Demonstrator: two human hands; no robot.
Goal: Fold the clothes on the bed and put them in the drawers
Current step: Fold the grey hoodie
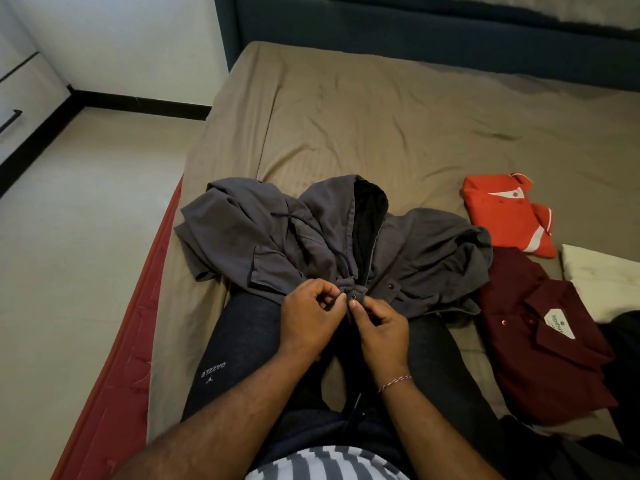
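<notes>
While the grey jacket (332, 244) lies rumpled on the bed (381, 126), across the person's shins, both hands work its front edge. Left hand (311, 323) pinches the fabric; right hand (379, 329) pinches at a snap (353, 297). Best line up both snap halves, press squarely, then flatten before folding. Legging print reads mirrored, roughly "DAZZLE". The maroon shirt (540, 337) collar label is illegible.

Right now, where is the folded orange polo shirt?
Head view, right side of the bed: the folded orange polo shirt lies beyond the maroon shirt, beside the grey jacket.
</notes>
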